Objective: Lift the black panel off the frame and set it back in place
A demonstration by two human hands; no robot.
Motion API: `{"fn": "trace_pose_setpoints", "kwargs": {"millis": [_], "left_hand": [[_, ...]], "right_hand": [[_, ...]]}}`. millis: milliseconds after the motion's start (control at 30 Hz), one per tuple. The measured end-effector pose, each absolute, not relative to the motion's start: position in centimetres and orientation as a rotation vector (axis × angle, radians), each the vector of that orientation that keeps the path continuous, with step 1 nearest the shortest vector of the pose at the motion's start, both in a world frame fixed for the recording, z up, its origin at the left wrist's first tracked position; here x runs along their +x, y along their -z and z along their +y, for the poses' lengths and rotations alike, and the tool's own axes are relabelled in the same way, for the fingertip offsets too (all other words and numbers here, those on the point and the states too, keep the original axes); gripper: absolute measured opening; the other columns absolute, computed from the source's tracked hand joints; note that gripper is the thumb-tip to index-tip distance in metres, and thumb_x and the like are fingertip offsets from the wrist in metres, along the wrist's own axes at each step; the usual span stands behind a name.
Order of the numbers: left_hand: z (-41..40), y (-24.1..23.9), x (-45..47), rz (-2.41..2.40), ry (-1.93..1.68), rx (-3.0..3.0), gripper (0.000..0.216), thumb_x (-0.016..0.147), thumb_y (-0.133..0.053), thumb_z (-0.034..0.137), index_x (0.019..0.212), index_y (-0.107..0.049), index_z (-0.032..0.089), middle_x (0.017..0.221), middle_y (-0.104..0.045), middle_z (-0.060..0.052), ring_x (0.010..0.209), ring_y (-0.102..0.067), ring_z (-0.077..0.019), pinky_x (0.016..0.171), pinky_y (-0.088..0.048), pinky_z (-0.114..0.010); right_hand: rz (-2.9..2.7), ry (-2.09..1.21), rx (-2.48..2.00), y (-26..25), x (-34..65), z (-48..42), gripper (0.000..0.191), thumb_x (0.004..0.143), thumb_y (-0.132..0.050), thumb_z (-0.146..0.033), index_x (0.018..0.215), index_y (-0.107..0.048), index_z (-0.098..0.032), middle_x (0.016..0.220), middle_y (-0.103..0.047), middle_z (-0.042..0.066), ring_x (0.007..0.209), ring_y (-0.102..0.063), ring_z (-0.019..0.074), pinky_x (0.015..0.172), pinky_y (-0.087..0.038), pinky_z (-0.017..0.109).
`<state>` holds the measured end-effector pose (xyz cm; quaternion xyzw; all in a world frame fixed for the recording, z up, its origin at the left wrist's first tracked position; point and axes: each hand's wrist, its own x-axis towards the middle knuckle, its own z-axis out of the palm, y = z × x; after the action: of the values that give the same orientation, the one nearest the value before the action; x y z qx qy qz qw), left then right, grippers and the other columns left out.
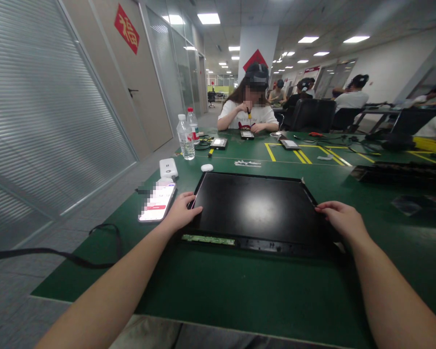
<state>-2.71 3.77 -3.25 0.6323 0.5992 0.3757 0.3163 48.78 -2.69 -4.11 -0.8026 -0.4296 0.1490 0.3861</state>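
Observation:
A black LCD screen panel [250,206] lies face up on the green table in front of me. Along its near edge runs a narrow green circuit board [209,240], set into a black strip. My left hand [183,212] grips the panel's left edge, with the thumb over the border and the other fingers round the outer side. At the right edge, my right hand [339,220] pinches the rim between thumb and fingers. The fingertips under the rim are partly hidden. Just left of my left hand lies a phone [158,202] with a lit screen.
A white power bank [168,168], white earbud case [207,167] and two bottles [186,138] stand at the left. Small metal pieces [247,164] lie beyond the panel. Dark long parts [403,173] are at the right. Across the table, a person [247,104] works on a hard drive [247,134].

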Motion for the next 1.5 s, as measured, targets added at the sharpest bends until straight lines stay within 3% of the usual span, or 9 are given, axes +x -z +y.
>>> {"fn": "trace_pose_setpoints", "kwargs": {"millis": [733, 1000, 1100, 1500], "left_hand": [[3.3, 2.7, -2.4, 1.608, -0.962, 1.702, 0.04, 0.062, -0.089, 0.041, 0.096, -0.081, 0.021, 0.146, -0.066, -0.017, 0.146, -0.056, -0.0456, 0.13, -0.036, -0.051], [3.4, 2.6, -2.4, 1.687, -0.794, 1.871, 0.046, 0.073, -0.079, 0.039, 0.113, -0.081, 0.017, 0.155, -0.063, -0.019, 0.145, -0.06, -0.0422, 0.127, -0.042, -0.053], [3.4, 2.5, -2.3, 1.711, -0.775, 1.881, 0.045, 0.074, -0.079, 0.038, 0.114, -0.081, 0.017, 0.156, -0.064, -0.017, 0.144, -0.062, -0.0408, 0.124, -0.046, -0.051], [3.4, 3.1, -2.4, 1.705, -0.884, 1.787, 0.044, 0.069, -0.083, 0.035, 0.11, -0.081, 0.018, 0.154, -0.067, -0.016, 0.138, -0.066, -0.0399, 0.12, -0.05, -0.05]], "right_hand": [[-1.125, -0.35, -2.11, 3.3, 48.0, -2.9, 0.018, 0.072, -0.063, -0.031, 0.079, -0.08, -0.029, 0.09, -0.082, 0.005, 0.081, -0.071, 0.0271, 0.085, -0.054, 0.044], [-1.111, -0.359, -2.155, 3.1, 48.3, -2.9, 0.019, 0.072, -0.064, -0.032, 0.079, -0.081, -0.027, 0.083, -0.08, 0.006, 0.08, -0.071, 0.0273, 0.082, -0.053, 0.042], [-1.099, -0.37, -2.155, 2.8, 48.0, -3.0, 0.021, 0.072, -0.062, -0.03, 0.08, -0.082, -0.027, 0.089, -0.082, 0.006, 0.08, -0.071, 0.0265, 0.083, -0.052, 0.042], [-1.072, -0.369, -2.026, 3.6, 48.7, -2.9, 0.023, 0.065, -0.064, -0.032, 0.076, -0.083, -0.026, 0.085, -0.083, 0.007, 0.07, -0.067, 0.0224, 0.069, -0.051, 0.036]]}}
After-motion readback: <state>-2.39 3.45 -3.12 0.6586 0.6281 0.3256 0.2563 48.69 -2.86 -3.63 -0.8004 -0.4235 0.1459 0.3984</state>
